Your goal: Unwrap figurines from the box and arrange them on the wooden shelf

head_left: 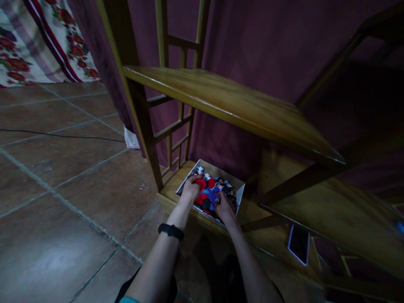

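A shallow white-edged box [240, 196] rests on the low wooden shelf, filled with small colourful pieces. Over its left side is my left hand [191, 187], wearing a dark wristband, with fingers closed at a round red piece [201, 184]. At the right, my right hand [224, 207] has its fingers curled against a blue-purple piece [213, 196]; its fingertips are partly hidden. Other red and black pieces lie between the hands. Small printed figures with white and dark parts [207, 176] line the back of the box.
A wooden shelf board [221, 94] juts out above the box, with a lattice side panel [172, 128] at left. On the lower right shelf lies a dark flat device with a pale edge [298, 245]. A purple curtain [252, 46] hangs behind; a thin cable [63, 135] crosses the tiled floor.
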`<state>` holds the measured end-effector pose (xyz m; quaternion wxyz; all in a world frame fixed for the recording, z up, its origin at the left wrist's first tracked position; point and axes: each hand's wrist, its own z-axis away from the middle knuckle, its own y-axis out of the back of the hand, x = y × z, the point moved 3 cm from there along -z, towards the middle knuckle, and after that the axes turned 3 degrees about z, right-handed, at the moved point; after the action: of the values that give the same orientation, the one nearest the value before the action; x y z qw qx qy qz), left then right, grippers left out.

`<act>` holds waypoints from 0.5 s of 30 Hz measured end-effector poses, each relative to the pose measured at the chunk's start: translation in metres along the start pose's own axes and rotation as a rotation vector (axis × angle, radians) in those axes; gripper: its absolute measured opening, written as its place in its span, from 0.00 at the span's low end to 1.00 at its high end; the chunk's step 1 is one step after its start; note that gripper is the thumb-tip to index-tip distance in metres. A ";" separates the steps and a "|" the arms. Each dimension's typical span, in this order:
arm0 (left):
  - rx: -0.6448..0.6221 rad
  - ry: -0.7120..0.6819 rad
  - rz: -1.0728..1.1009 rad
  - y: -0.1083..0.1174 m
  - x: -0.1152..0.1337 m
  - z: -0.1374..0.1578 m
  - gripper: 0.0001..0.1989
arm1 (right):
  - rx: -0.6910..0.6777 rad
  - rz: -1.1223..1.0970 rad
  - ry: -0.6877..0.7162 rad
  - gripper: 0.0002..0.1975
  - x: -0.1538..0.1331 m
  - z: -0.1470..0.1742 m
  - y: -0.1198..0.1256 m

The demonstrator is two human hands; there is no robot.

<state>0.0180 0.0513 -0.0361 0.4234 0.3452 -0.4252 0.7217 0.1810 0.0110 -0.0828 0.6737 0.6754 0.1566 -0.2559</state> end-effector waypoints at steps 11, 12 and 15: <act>-0.042 0.044 -0.007 -0.001 -0.002 0.000 0.19 | -0.126 -0.968 -0.223 0.20 0.001 -0.007 0.012; -0.041 0.051 -0.006 -0.001 -0.002 0.001 0.19 | -0.140 -1.024 -0.251 0.20 -0.001 -0.006 0.014; -0.063 0.075 -0.003 -0.004 0.000 0.003 0.18 | -0.147 -1.155 -0.336 0.18 -0.003 -0.005 0.015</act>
<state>0.0218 0.0492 -0.0341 0.4507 0.3050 -0.4313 0.7196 0.1875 0.0158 -0.0687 0.4861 0.3833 0.4066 -0.6719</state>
